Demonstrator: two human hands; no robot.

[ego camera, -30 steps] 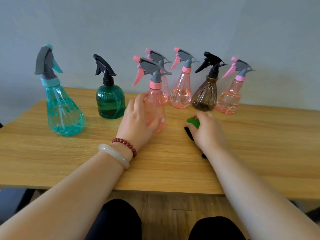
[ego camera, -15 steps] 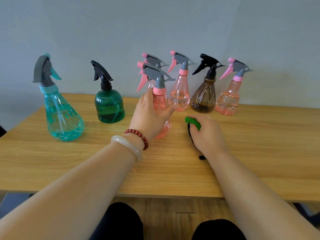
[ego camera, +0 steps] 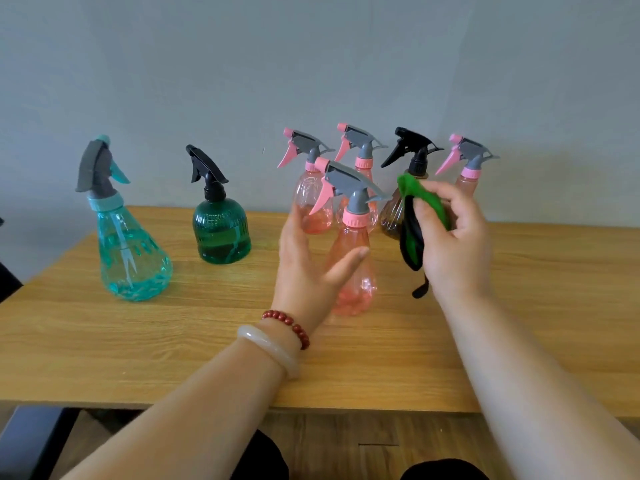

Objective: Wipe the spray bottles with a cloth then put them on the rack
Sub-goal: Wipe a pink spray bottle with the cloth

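In the head view, the left hand (ego camera: 304,268) holds the front pink spray bottle (ego camera: 356,289) only lightly, thumb across its body and fingers behind. The smooth plastic could slip or tip into the row of bottles (ego camera: 310,199) just behind once wiping pushes on it. The bottle is translucent pink with a grey trigger head, slightly tilted, low over the wooden table (ego camera: 173,341). The right hand (ego camera: 457,244) pinches a green-and-black cloth (ego camera: 410,237) beside it.

1. A plain indoor room set up as a simple work station; whether it is a home or an office cannot be told.
2. A wood-grain worktop (ego camera: 138,341) stands against a bare grey-blue wall (ego camera: 311,64).
3. A wood-look floor (ego camera: 346,441) shows below the worktop's front edge.
4. Plastic household bottles, among them a teal spray bottle (ego camera: 133,258) and a dark green spray bottle (ego camera: 221,233), stand on the worktop near the wall.
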